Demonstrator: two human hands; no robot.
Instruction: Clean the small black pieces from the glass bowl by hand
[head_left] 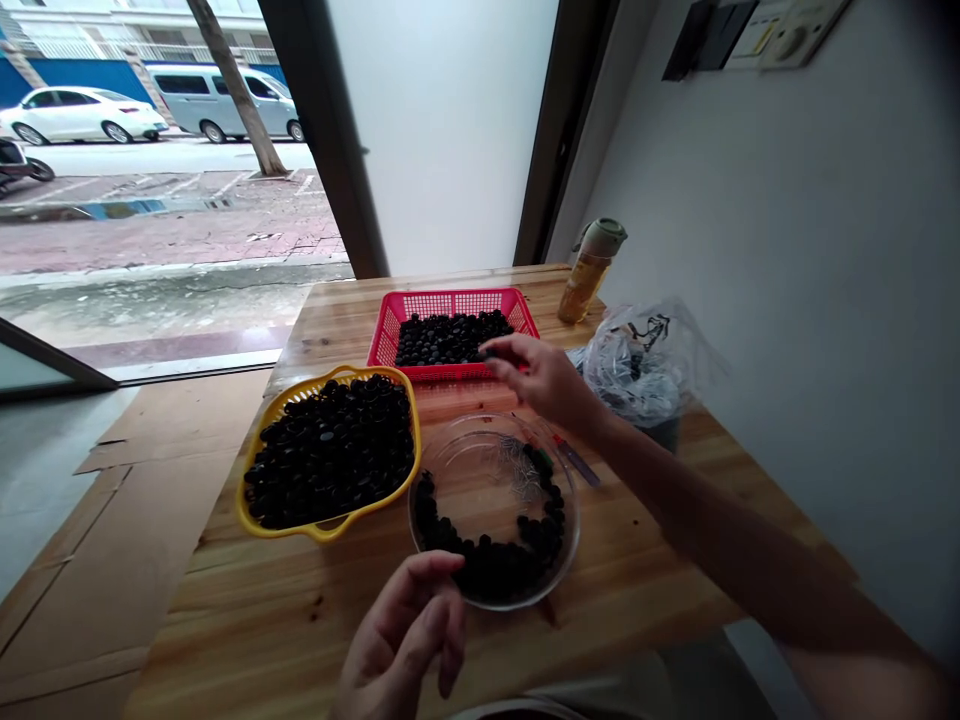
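My right hand (551,380) reaches over the near right corner of the red basket (382,330). A small black round piece (487,353) is pinched between its thumb and index finger. Black rounded pieces (450,338) cover the basket's floor. My left hand (409,640) hovers by the near rim of a clear round dish (571,545), fingers curled loosely apart, nothing visible in them. Along the dish's near and side walls lie small dark round pieces (499,570). Thin metal pins (521,465) are heaped toward its far right.
A yellow basket (328,533) full of shiny black pieces stands left on the wooden table (247,620). A bottle (589,270) of amber liquid and a clear plastic bag (637,370) are at the back right. A purple-handled tool (577,462) lies beside the dish.
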